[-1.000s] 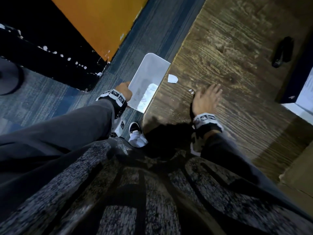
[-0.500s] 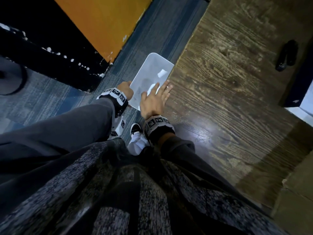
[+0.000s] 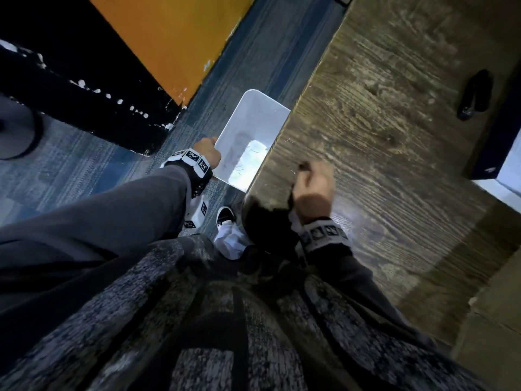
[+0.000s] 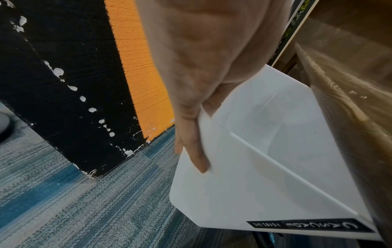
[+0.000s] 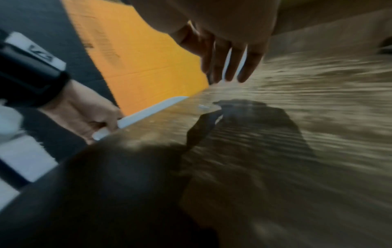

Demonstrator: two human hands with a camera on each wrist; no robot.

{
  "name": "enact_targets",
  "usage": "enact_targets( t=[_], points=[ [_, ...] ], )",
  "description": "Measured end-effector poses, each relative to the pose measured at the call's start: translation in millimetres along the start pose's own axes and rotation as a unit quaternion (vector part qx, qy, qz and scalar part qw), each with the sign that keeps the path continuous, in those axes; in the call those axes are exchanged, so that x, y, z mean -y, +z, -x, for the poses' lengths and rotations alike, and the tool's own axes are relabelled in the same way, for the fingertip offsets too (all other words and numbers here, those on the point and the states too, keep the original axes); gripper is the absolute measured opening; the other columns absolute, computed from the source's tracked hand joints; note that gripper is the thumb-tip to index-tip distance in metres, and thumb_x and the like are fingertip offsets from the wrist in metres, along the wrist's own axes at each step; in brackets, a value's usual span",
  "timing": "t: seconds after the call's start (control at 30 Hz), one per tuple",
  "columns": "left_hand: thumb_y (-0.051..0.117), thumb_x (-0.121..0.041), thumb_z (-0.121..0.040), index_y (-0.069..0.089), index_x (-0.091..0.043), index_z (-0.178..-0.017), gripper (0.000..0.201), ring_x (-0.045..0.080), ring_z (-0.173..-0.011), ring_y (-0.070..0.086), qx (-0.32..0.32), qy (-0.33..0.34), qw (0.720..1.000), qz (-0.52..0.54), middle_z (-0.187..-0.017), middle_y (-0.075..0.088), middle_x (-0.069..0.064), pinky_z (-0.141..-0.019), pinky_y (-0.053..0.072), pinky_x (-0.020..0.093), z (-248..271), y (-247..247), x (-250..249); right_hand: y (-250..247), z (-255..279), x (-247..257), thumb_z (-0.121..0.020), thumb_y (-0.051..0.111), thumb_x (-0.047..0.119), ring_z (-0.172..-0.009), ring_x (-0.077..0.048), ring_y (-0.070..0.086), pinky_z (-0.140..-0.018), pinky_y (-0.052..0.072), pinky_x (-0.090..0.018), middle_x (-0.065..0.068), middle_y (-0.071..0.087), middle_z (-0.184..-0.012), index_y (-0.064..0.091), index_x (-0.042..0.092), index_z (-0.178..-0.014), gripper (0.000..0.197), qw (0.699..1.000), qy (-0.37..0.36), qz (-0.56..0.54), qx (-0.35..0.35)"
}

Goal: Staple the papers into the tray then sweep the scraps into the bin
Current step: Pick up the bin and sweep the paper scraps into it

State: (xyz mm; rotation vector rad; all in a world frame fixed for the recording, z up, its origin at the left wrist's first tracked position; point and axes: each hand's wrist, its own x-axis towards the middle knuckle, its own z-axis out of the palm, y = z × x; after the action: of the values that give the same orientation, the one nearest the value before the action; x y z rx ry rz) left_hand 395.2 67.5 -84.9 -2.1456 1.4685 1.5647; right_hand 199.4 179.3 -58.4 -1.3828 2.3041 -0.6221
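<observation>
My left hand [image 3: 208, 149] grips the near rim of a white plastic bin [image 3: 248, 122] and holds it against the left edge of the wooden table [image 3: 394, 136], just below the tabletop. White paper scraps [image 3: 255, 158] lie in the bin's bottom. My right hand [image 3: 313, 184] hovers over the table close to that edge, holding nothing. In the blurred right wrist view its fingers [image 5: 231, 63] point straight down at the wood. Tiny bits [image 3: 289, 140] remain on the table near the edge. In the left wrist view the left hand [image 4: 191, 100] pinches the bin's wall [image 4: 265, 167].
A black stapler [image 3: 476, 94] lies at the table's far right. A dark tray with white paper [image 3: 507, 162] sits at the right edge. Blue carpet [image 3: 84, 170], an orange and black wall [image 3: 169, 38] and my shoe [image 3: 225, 217] are to the left.
My right hand swept left across the table and pushed the white scrap over the edge into the bin, then drew back onto the table. The left hand kept holding the bin.
</observation>
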Motion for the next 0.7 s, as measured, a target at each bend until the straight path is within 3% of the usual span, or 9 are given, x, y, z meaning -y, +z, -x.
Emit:
enact_targets(
  t=[0.07, 0.13, 0.2, 0.33, 0.43, 0.53, 0.6, 0.7],
  points=[
    [0.034, 0.009, -0.087, 0.053, -0.017, -0.133, 0.056, 0.04, -0.109, 0.063, -0.014, -0.002, 1.0, -0.015, -0.128, 0.061, 0.017, -0.09, 0.055, 0.047, -1, 1, 0, -9, 5, -24, -0.085, 0.042, 0.021, -0.131, -0.038, 0.04, -0.107, 0.029, -0.037, -0.024, 0.047, -0.138, 0.052, 0.0, -0.128, 0.049, 0.993, 0.092, 0.064, 0.024],
    [0.032, 0.009, -0.087, 0.054, -0.018, -0.132, 0.057, 0.042, -0.103, 0.065, -0.007, -0.006, 1.0, 0.006, -0.126, 0.062, 0.018, -0.083, 0.057, 0.051, 0, 2, 0, -7, 13, -36, -0.092, 0.043, 0.023, -0.146, -0.034, 0.015, -0.117, 0.017, -0.044, -0.019, 0.02, -0.157, 0.028, 0.003, -0.146, 0.06, 0.976, 0.179, 0.106, 0.063],
    [0.03, 0.01, -0.086, 0.054, -0.018, -0.132, 0.059, 0.043, -0.1, 0.066, 0.0, -0.008, 1.0, 0.023, -0.126, 0.062, 0.018, -0.078, 0.058, 0.051, -1, 3, 0, 6, 19, -29, -0.095, 0.038, 0.029, -0.147, -0.038, 0.004, -0.119, 0.008, -0.045, -0.024, 0.007, -0.159, 0.016, 0.0, -0.15, 0.066, 0.969, 0.192, 0.126, 0.09],
    [0.03, 0.009, -0.088, 0.048, -0.019, -0.137, 0.059, 0.038, -0.111, 0.061, 0.009, 0.001, 1.0, 0.006, -0.132, 0.058, 0.016, -0.081, 0.054, 0.037, 0, 4, -2, 42, 26, 23, -0.097, 0.036, 0.032, -0.145, -0.044, -0.01, -0.119, -0.003, -0.049, -0.03, -0.007, -0.156, 0.004, -0.003, -0.149, 0.07, 0.968, 0.142, 0.113, 0.175],
    [0.032, 0.008, -0.087, 0.049, -0.02, -0.136, 0.059, 0.036, -0.113, 0.06, 0.006, 0.008, 1.0, -0.007, -0.132, 0.058, 0.014, -0.086, 0.053, 0.039, 0, 3, -2, 60, 32, 65, -0.098, 0.033, 0.03, -0.144, -0.042, -0.016, -0.121, -0.001, -0.052, -0.027, -0.011, -0.157, 0.001, -0.004, -0.149, 0.069, 0.97, 0.073, 0.077, 0.219],
    [0.033, 0.007, -0.086, 0.051, -0.021, -0.135, 0.059, 0.035, -0.112, 0.06, 0.007, 0.017, 1.0, -0.023, -0.128, 0.06, 0.013, -0.083, 0.051, 0.039, -2, 2, -1, 76, 31, 86, -0.099, 0.03, 0.026, -0.145, -0.037, -0.017, -0.12, -0.007, -0.047, -0.019, -0.008, -0.16, 0.003, -0.002, -0.15, 0.064, 0.957, 0.016, 0.066, 0.281],
    [0.035, 0.006, -0.086, 0.053, -0.019, -0.133, 0.057, 0.033, -0.111, 0.061, 0.005, 0.026, 0.999, -0.03, -0.126, 0.062, 0.014, -0.08, 0.05, 0.037, -3, 2, 1, 83, 31, 90, -0.099, 0.03, 0.021, -0.148, -0.033, -0.011, -0.121, -0.005, -0.042, -0.017, 0.0, -0.161, 0.005, -0.001, -0.15, 0.061, 0.944, -0.031, 0.068, 0.322],
    [0.039, 0.005, -0.085, 0.057, -0.015, -0.129, 0.051, 0.033, -0.114, 0.061, -0.005, 0.026, 0.999, -0.043, -0.126, 0.063, 0.016, -0.091, 0.05, 0.035, -7, 1, 3, 74, 25, 85, -0.097, 0.033, 0.014, -0.149, -0.03, 0.005, -0.123, 0.008, -0.039, -0.016, 0.015, -0.16, 0.018, 0.001, -0.149, 0.056, 0.938, -0.059, 0.027, 0.339]
  ],
)
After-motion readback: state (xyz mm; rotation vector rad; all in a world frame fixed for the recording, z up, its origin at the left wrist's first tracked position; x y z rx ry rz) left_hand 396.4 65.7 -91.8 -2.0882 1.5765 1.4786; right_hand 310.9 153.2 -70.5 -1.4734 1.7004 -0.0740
